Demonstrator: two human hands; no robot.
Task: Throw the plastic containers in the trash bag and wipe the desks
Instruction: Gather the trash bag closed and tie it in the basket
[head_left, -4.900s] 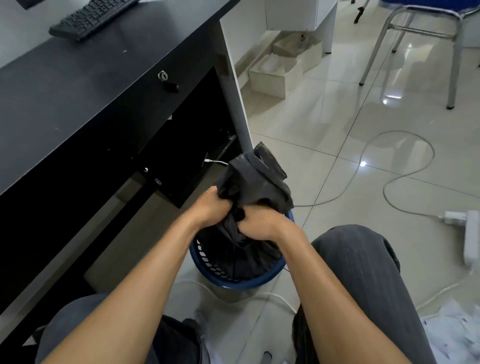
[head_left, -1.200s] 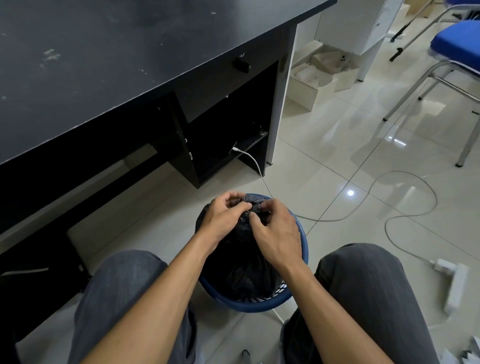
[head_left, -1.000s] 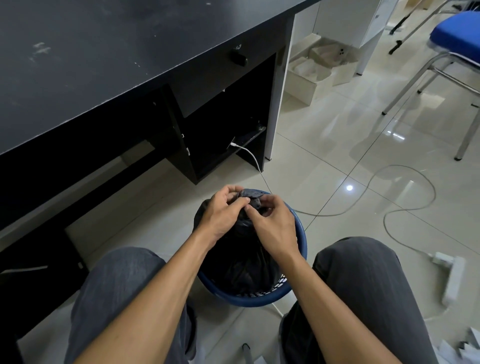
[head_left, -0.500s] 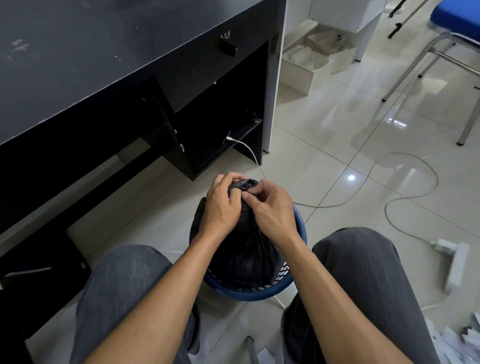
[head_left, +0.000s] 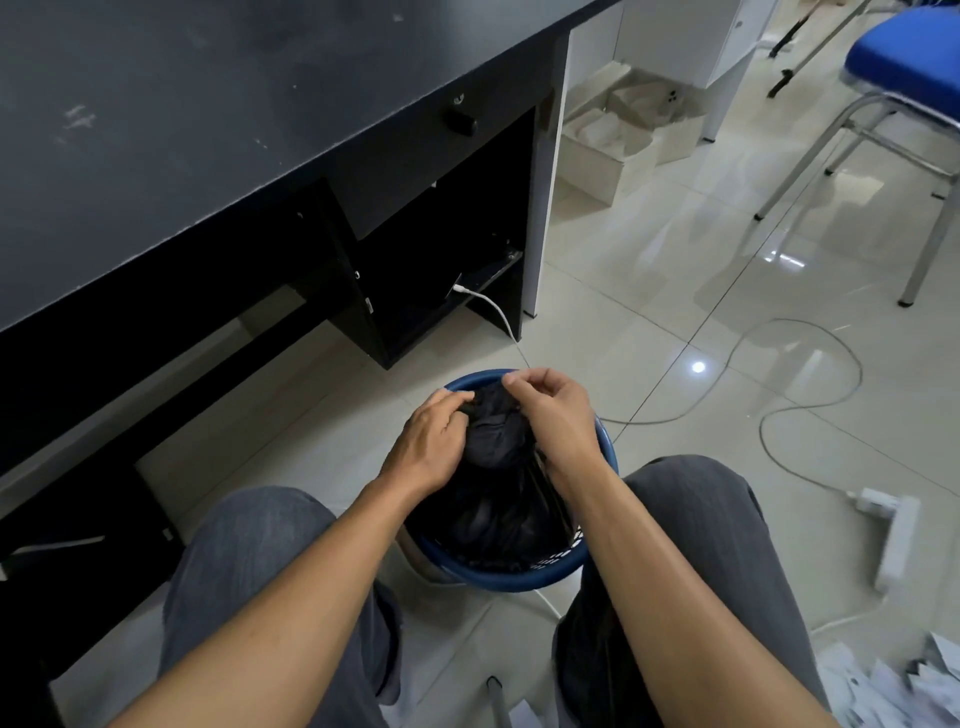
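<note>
The smudged dark table (head_left: 208, 130) stood to the left, apparently not yet wiped. By it, a blue basket (head_left: 607, 457) sat on the floor between the person's knees. It held the black trash bag (head_left: 498, 441), whose neck was bunched above the rim. The step looked like tying the bag shut. Next, the knot would need pulling tight without tearing the thin plastic. The left hand (head_left: 434, 441) gripped the bunch with curled fingers. The right hand (head_left: 558, 421) pinched its top between thumb and forefinger.

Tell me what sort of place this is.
Probably an office: a black desk with a lockable drawer, a blue-seated metal-frame chair, and a white power strip on the tiled floor.
</note>
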